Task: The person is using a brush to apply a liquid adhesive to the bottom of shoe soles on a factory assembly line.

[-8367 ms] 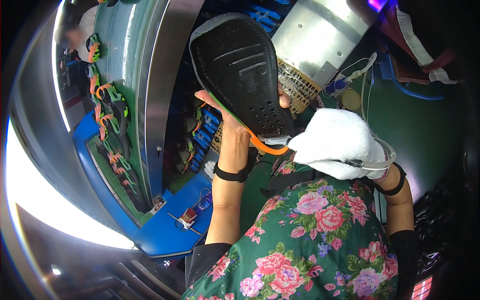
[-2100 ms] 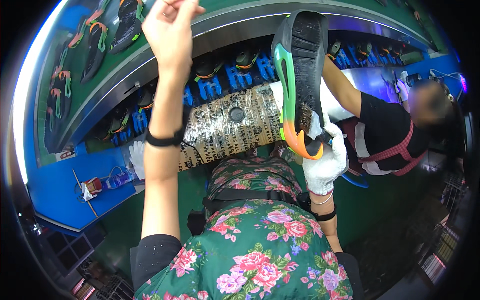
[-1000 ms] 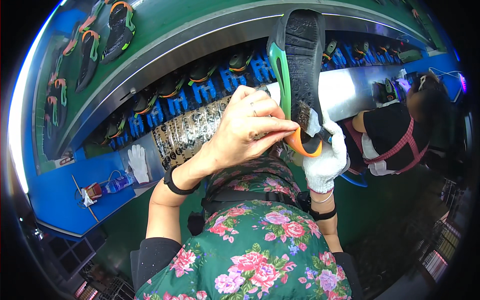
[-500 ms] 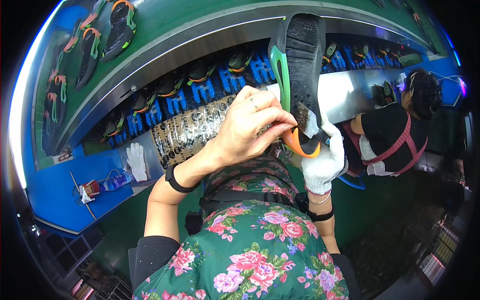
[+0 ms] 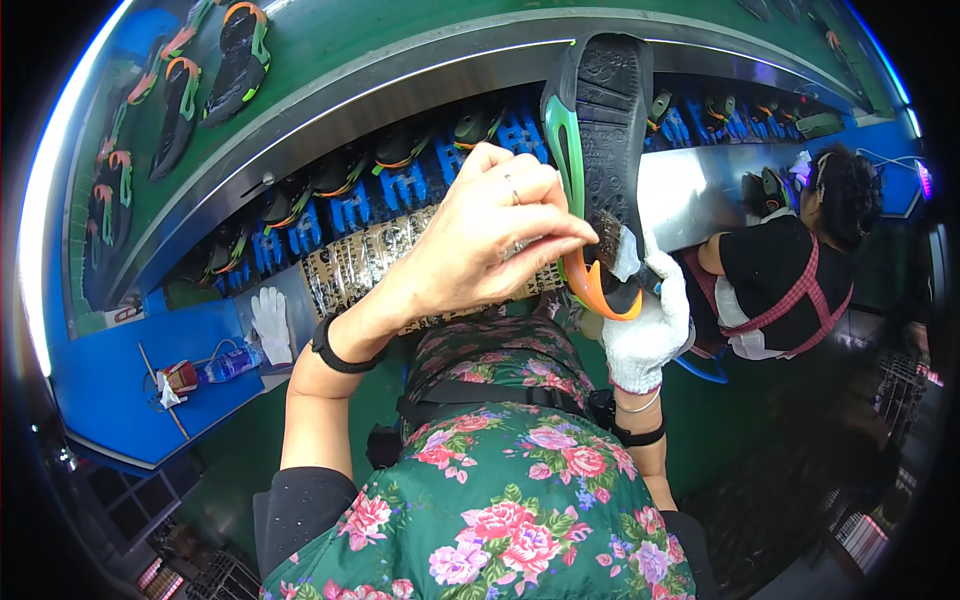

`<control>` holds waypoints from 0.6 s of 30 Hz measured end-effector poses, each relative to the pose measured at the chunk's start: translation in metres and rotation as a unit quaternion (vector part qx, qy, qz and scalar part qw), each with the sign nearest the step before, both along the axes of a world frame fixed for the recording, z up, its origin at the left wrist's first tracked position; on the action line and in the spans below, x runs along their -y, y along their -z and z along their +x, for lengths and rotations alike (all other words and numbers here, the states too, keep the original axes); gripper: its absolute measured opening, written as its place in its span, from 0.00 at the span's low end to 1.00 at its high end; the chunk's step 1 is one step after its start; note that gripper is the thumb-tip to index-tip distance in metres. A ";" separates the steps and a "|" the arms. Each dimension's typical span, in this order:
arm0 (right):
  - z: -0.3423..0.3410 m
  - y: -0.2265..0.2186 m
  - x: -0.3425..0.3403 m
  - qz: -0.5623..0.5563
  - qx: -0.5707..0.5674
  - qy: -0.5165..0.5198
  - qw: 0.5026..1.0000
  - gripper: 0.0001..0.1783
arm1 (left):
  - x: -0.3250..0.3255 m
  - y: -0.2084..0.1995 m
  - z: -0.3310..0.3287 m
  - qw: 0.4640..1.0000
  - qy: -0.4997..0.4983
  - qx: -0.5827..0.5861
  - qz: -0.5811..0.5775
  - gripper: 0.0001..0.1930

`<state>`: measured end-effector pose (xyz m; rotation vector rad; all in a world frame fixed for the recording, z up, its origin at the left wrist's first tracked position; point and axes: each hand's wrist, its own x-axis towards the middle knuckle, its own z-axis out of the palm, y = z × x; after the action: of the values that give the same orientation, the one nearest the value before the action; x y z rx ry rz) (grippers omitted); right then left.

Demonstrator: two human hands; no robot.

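A white glove [image 5: 270,323] and plastic bottle [image 5: 222,366] lie on the blue shelf [image 5: 120,400].

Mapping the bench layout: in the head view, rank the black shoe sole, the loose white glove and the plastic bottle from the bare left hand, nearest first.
From the left hand:
1. Black shoe sole, touching its fingertips, right.
2. Loose white glove, lower left on the bench.
3. Plastic bottle, farther left.

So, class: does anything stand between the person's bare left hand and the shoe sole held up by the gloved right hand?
Nothing visible does. The left hand already has its fingertips at the edge of the black shoe sole, which the white-gloved right hand grips at its lower orange end.
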<state>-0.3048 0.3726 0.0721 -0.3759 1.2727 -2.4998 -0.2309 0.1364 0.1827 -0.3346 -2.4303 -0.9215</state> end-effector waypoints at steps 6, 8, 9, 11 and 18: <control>-0.002 -0.018 0.001 0.062 -0.075 -0.047 0.994 0.23 | -0.004 0.004 -0.003 0.999 0.032 0.010 -0.004 0.12; -0.004 -0.009 0.000 0.048 0.001 -0.016 0.999 0.22 | -0.003 0.003 -0.005 0.999 0.044 0.017 -0.006 0.11; -0.004 -0.003 -0.001 0.048 0.001 -0.017 0.999 0.22 | -0.003 0.004 -0.006 0.999 0.043 0.017 -0.005 0.11; -0.004 0.011 -0.005 0.099 -0.039 0.027 0.994 0.21 | -0.001 0.005 -0.008 0.998 0.060 0.021 -0.012 0.09; -0.005 0.009 -0.005 0.163 -0.108 0.020 0.980 0.20 | -0.002 0.005 -0.011 0.996 0.076 0.038 0.001 0.07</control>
<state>-0.3103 0.3776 0.0633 -0.5552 1.7584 -2.2718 -0.2415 0.1382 0.1776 -0.4985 -2.5002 -1.0182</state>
